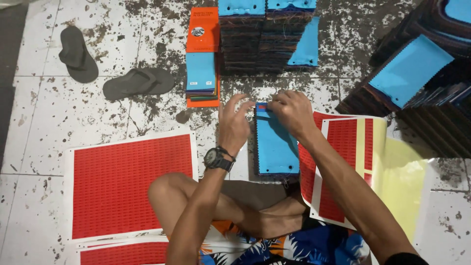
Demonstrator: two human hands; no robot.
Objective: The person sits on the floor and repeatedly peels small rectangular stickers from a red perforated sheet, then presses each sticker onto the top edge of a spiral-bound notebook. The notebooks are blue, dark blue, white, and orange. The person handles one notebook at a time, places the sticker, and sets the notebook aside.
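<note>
Blue-topped swatch stack sits on the tiled floor right in front of the seated person's crossed legs, its zigzag-cut edges showing along the side. At its top end there is a small red sticker, and the right hand is on it now, fingers curled and pinched down at that corner. The left hand, with a black wristwatch on the wrist, comes in beside the stack's left edge, fingers spread fairly wide, tips just at the sticker corner; whether they touch it I cannot tell.

To the left lies a big sheet of red stickers with a white border, more like it layered beneath. To the right, a second red sticker sheet lies partly under the right forearm, with its yellow backing peeled bare beside it.

Up ahead, an orange booklet cover lies above a smaller blue-topped stack. Tall piles of finished swatch stacks stand just beside it, more fanned out at far right. Two grey flip-flops lie well apart on the left.
</note>
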